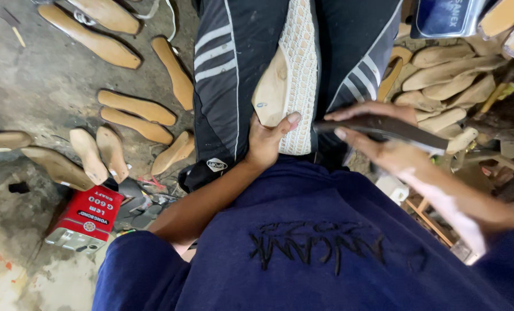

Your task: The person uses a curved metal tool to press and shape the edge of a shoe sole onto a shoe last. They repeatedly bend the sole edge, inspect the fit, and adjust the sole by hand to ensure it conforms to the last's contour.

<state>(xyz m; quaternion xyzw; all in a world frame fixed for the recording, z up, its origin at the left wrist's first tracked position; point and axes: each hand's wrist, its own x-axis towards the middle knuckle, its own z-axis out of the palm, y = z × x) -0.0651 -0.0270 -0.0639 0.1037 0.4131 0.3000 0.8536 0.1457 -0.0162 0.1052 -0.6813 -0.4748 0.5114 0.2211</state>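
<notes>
My left hand is clamped around the heel end of the wooden shoe last lying lengthwise along my lap, while my right hand, fingers closed on the dark flat tool, sits just beside it to the right.

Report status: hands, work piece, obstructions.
Left hand grips wooden shoe last with white woven upper. Right hand holds dark flat tool. Nothing between them.
</notes>
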